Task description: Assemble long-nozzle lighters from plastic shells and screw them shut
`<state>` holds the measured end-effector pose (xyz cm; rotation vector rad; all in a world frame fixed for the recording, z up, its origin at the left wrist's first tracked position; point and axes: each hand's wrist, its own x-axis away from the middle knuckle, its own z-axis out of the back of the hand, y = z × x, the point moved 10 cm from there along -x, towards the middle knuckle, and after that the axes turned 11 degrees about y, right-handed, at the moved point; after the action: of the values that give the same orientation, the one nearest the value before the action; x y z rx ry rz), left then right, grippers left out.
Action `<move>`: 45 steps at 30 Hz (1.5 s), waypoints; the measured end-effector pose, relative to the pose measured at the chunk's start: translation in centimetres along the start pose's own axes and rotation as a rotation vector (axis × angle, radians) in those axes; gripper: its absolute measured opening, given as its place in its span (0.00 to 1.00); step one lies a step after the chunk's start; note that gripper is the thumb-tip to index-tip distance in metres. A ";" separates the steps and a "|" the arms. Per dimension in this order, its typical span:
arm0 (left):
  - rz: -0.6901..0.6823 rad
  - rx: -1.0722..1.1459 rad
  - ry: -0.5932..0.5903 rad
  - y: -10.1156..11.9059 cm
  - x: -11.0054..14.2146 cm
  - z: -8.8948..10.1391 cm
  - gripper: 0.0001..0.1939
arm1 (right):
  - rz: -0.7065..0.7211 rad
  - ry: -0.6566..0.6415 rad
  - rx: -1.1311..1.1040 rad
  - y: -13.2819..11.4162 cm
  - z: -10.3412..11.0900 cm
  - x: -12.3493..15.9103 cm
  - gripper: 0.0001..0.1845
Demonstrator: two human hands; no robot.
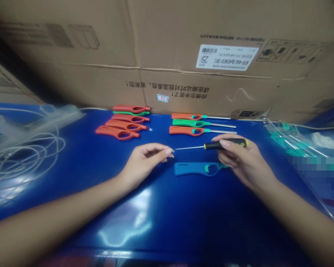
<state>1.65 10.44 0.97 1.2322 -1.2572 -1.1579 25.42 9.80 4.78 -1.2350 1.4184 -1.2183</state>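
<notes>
My right hand (236,152) is wrapped around the black and yellow handle of a screwdriver (211,145), whose thin shaft points left. Close to its tip, the thumb and fingers of my left hand (147,157) are pinched together; whatever they hold, if anything, is too small to make out. Just below the screwdriver a blue lighter (190,169) lies flat on the table, with a teal trigger and its right end hidden behind my right hand. Behind it lie an orange lighter (183,131) and a green lighter (185,122) with long metal tubes.
Several lighter shells without tubes, among them an orange shell (108,131), lie at back left. A coiled white cable (25,155) sits far left. Teal-ended metal tubes (292,139) are heaped at right. A large cardboard box (156,44) stands along the back of the blue table (167,222).
</notes>
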 end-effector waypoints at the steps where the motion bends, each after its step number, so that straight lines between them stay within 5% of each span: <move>1: -0.015 -0.043 -0.025 0.1 0.2 -0.3 0.09 | 0.007 0.014 -0.044 -0.3 0.1 0.0 0.10; 12: -0.306 -0.258 -0.224 1.9 1.9 -2.8 0.07 | 0.179 0.199 0.003 -2.1 1.3 0.9 0.12; 45: -0.378 -0.316 -0.244 2.5 2.3 -3.0 0.04 | 0.147 0.128 0.075 -1.2 0.4 0.8 0.12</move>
<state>4.53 8.27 3.74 1.1400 -0.9836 -1.7523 25.88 8.93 5.91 -0.9985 1.5140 -1.2548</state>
